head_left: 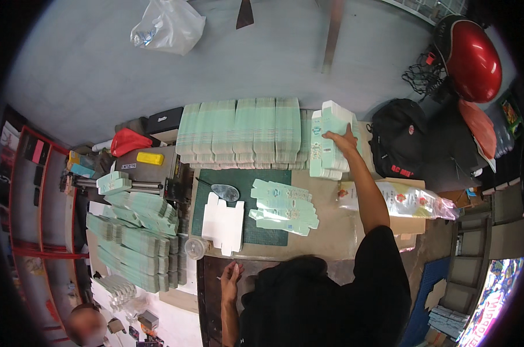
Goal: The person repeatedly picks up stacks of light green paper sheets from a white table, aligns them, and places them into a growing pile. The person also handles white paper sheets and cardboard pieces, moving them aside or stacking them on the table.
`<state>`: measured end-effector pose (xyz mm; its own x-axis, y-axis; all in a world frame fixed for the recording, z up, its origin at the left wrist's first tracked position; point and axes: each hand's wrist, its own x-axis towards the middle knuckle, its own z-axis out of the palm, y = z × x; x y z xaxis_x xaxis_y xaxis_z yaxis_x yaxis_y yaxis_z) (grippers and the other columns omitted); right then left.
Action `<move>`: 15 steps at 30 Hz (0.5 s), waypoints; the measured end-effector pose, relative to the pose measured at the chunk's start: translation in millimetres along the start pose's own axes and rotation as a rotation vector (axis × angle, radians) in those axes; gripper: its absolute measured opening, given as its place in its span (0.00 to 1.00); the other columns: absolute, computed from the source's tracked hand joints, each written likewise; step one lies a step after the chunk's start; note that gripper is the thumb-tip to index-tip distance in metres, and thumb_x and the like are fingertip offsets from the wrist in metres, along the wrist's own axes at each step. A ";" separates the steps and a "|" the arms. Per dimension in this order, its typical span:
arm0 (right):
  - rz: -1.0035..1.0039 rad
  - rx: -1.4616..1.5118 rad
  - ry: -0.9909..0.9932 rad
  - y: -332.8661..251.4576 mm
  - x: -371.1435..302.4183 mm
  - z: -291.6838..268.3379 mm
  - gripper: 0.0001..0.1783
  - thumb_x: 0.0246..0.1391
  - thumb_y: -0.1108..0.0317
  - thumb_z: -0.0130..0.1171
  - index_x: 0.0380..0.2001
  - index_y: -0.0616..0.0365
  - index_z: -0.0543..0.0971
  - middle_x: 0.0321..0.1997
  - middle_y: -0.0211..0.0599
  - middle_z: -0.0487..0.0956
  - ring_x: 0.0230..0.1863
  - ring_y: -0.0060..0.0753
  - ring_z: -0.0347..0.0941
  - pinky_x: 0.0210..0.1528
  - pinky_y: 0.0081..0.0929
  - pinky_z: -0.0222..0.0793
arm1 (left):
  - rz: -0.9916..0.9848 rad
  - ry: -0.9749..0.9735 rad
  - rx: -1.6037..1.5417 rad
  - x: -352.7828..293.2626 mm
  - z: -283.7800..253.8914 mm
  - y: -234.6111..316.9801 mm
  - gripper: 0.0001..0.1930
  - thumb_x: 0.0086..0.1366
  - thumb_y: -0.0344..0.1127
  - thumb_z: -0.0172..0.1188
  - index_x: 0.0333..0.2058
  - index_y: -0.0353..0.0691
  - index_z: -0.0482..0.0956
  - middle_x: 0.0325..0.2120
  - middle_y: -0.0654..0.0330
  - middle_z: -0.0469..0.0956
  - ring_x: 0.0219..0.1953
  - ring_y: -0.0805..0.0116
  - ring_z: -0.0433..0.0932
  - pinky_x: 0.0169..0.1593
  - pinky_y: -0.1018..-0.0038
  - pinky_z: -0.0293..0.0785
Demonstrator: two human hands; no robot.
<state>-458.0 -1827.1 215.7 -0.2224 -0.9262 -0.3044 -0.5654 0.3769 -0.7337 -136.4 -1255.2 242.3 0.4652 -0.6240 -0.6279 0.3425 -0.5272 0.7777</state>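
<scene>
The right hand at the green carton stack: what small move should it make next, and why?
Perhaps the right hand should gently square up the green carton stack, which it seems to touch and whose upper edges look uneven. The left hand is apart from it, by the front edge of the table, so one light push may be safer.

Pale-grn cartons (white edges showing), flat, stacked nr back of tbl.

Right hand forward, left back
</scene>
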 end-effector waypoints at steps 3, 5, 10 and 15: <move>0.114 -0.398 0.028 -72.5 5.2 28.6 0.85 0.25 0.34 0.81 0.82 0.43 0.42 0.72 0.66 0.60 0.72 0.62 0.58 0.65 0.60 0.63 | -0.013 0.031 0.000 8.0 3.4 5.0 0.31 0.76 0.53 0.62 0.65 0.34 0.71 0.56 0.49 0.81 0.57 0.60 0.80 0.62 0.63 0.72; 0.144 -0.602 0.060 -85.3 26.0 43.6 0.86 0.26 0.28 0.79 0.82 0.42 0.39 0.67 0.61 0.62 0.64 0.58 0.61 0.59 0.58 0.63 | -0.019 0.021 0.000 14.6 12.1 7.9 0.31 0.76 0.53 0.61 0.65 0.34 0.71 0.56 0.49 0.80 0.57 0.60 0.80 0.62 0.63 0.72; -0.021 -0.376 -0.048 -85.8 12.8 62.4 0.85 0.32 0.22 0.74 0.82 0.49 0.37 0.70 0.69 0.62 0.69 0.66 0.62 0.64 0.61 0.65 | -0.079 0.107 -0.020 9.8 15.1 8.9 0.31 0.76 0.53 0.60 0.65 0.34 0.71 0.57 0.49 0.80 0.56 0.60 0.80 0.62 0.62 0.73; -0.121 0.066 -0.085 -6.8 45.9 14.3 0.76 0.43 0.26 0.73 0.80 0.61 0.45 0.73 0.68 0.67 0.71 0.61 0.69 0.73 0.46 0.65 | -0.165 0.069 0.033 22.9 19.5 -1.0 0.33 0.74 0.53 0.63 0.65 0.32 0.71 0.55 0.50 0.80 0.57 0.60 0.80 0.61 0.63 0.73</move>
<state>-453.0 -1872.1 198.0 -0.0862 -0.9619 -0.2594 -0.5303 0.2647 -0.8055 -142.0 -1280.2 226.4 0.4600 -0.4870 -0.7425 0.3926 -0.6385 0.6620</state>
